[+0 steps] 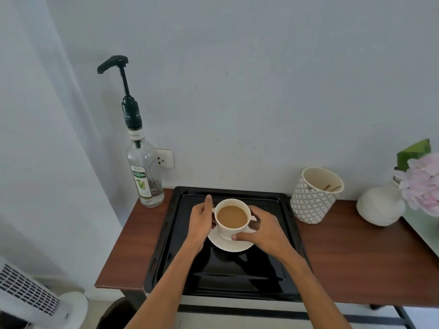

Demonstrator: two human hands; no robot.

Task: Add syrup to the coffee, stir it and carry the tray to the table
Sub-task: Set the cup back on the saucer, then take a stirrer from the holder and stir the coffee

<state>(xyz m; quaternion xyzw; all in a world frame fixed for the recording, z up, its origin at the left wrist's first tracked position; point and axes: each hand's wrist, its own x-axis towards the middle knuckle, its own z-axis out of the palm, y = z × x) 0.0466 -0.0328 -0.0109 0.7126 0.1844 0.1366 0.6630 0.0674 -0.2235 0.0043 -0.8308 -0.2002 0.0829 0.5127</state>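
Observation:
A white cup point(231, 227) of milky coffee stands on a white saucer point(231, 245), in the middle of a black tray point(237, 281) on a brown wooden table. My left hand point(200, 222) wraps the cup's left side, thumb raised by the rim. My right hand point(263, 230) grips its right side, thumb across the cup's lower front. A clear glass syrup bottle point(145, 172) with a tall black pump stands upright at the table's back left corner, apart from both hands.
A patterned paper cup point(313, 198) holding wooden stirrers stands right of the tray. Further right are a white vase point(380, 205) with pink flowers point(422, 184). A wall socket point(165, 159) is behind the bottle. A white fan point(31, 295) stands on the floor, lower left.

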